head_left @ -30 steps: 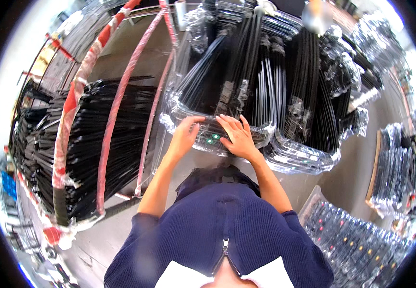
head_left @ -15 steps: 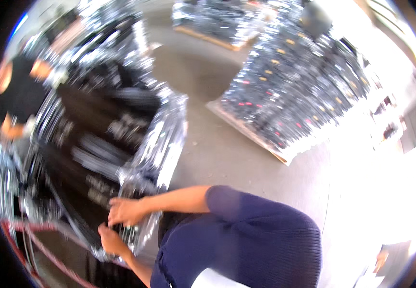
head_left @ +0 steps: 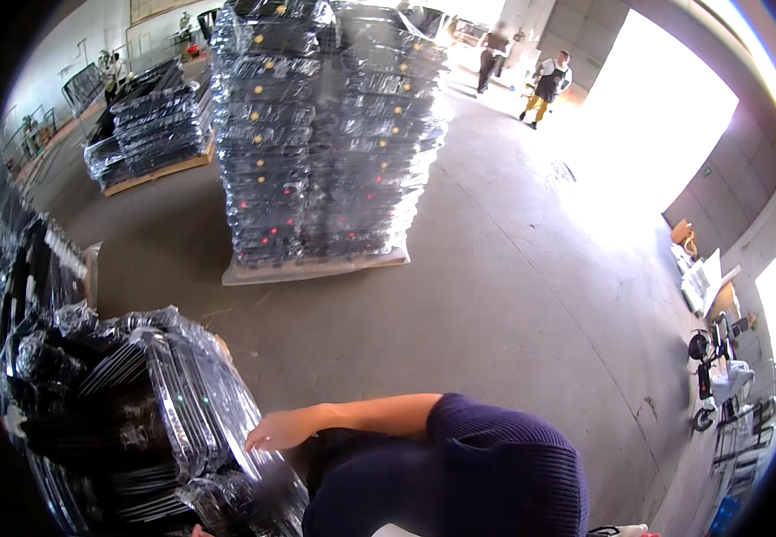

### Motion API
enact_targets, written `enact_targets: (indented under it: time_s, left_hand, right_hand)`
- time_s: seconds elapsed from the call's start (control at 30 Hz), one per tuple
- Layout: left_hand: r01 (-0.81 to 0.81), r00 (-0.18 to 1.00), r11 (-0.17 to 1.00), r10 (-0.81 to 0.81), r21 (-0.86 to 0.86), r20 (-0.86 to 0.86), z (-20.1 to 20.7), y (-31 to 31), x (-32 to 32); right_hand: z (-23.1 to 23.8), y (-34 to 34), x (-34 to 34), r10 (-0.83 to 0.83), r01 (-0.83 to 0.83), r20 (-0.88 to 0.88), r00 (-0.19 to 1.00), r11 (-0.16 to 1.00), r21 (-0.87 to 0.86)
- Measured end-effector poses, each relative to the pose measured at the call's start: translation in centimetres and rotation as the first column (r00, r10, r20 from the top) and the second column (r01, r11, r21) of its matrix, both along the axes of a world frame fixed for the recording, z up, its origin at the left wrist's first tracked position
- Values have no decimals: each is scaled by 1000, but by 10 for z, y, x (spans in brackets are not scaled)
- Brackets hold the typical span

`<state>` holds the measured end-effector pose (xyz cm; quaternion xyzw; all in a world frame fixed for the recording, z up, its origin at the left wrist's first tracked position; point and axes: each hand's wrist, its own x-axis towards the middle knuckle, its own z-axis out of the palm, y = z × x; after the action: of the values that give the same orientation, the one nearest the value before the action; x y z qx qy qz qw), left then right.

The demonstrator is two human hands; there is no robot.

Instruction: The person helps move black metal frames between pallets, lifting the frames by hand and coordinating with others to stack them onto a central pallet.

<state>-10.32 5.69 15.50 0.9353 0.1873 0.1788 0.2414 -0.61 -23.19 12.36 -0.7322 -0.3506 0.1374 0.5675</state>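
Observation:
At lower left lies a stack of black frame-like parts [head_left: 101, 430], partly covered in clear plastic wrap [head_left: 182, 394]. My right hand [head_left: 282, 430] reaches left across my body to the near right edge of this stack. Its fingers are loosely bent and apart, resting at or just above the wrapped edge, with nothing visible in them. Of my left hand [head_left: 200, 532] only a sliver shows at the bottom edge beside the stack, so its fingers are hidden.
Ahead stands a tall wrapped pallet load [head_left: 316, 152] with yellow and red dots. A lower wrapped load [head_left: 159, 125] sits behind left. Two people [head_left: 544, 85] are near the bright doorway [head_left: 665, 98]. A scooter [head_left: 703, 376] and metal racks [head_left: 746, 430] line the right.
The view has swung to the right, so the stack now sits lower left. My left hand has mostly dropped out of view, and the co-worker at the left is gone from view.

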Motion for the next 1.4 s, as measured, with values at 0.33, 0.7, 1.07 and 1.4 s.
enact_targets:
  time_s: [0.33,0.7,1.07,1.4]
  left_hand:
    - [303,949,953,-302,4,92,-14,-44,84]
    - [-102,912,882,268,460,-311,-127,-54,156]
    - [23,991,936,25,350,-130,-113,-11,188]
    - [-228,971,951,239,209,-27,-73,-66,180]
  right_hand:
    - [6,-104,39,-346,347,-74,935,938,-6]
    - [12,-145,126,-100,94,-95,991,994,-57]
    - [90,-93,140,104,-104,12,994,994,-21]
    - [252,6,98,291,-511,420,859,522,683]
